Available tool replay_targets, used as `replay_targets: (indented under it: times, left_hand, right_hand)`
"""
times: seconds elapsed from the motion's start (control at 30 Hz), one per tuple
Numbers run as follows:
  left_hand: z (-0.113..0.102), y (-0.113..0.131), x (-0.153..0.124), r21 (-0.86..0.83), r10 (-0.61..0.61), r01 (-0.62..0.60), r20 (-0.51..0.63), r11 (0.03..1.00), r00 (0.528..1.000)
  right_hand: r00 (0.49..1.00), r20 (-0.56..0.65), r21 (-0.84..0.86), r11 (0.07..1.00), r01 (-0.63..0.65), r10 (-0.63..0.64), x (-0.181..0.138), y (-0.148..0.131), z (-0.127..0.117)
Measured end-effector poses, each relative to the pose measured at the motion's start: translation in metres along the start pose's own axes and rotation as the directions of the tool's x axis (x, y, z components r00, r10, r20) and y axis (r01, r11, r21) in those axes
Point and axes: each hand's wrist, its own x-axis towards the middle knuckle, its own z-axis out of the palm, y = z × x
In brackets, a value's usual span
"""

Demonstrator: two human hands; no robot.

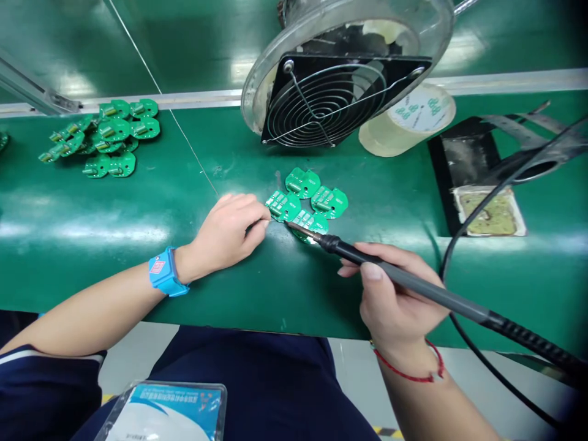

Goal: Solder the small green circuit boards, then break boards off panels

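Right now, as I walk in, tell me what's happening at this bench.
A person holds a soldering iron in the right hand, its tip at a group of green circuit boards. The left hand has its fingertips at the group's left edge; what they grip is unclear. A pile of similar boards lies farther left.

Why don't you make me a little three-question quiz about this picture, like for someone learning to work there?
1. Pick one. What holds the soldering iron?
A: the left hand
B: the right hand
C: both hands

2. True or false: the blue wristband is worn on the right arm.

3. Fill in the missing word: the bigger heap of circuit boards lies toward the ____ side of the picture.

Key:
1. B
2. False; the blue wristband is on the left arm.
3. left
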Motion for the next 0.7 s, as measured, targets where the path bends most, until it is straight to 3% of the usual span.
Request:
replay_targets:
  times: [0.37,0.53,0.7]
  left_hand:
    - [0.0078,0.0006,0.001,0.225,0.125,-0.15,0.123,0.963,0.985]
    - [0.0074,0.0006,0.0009,0.226,0.132,-0.159,0.129,0.961,0.983]
    - [0.0061,0.0016,0.0006,0.189,0.122,-0.136,0.082,0.973,0.989]
  right_hand:
    - [0.999,-0.035,-0.008,0.999,0.036,-0.036,0.0013,-0.0017,0.0019]
    - [0.999,-0.014,0.015,0.999,0.042,-0.041,0.0014,-0.0029,0.0011]
    - [0.992,-0.094,0.078,0.993,0.092,-0.084,0.0042,-0.0039,0.0039]
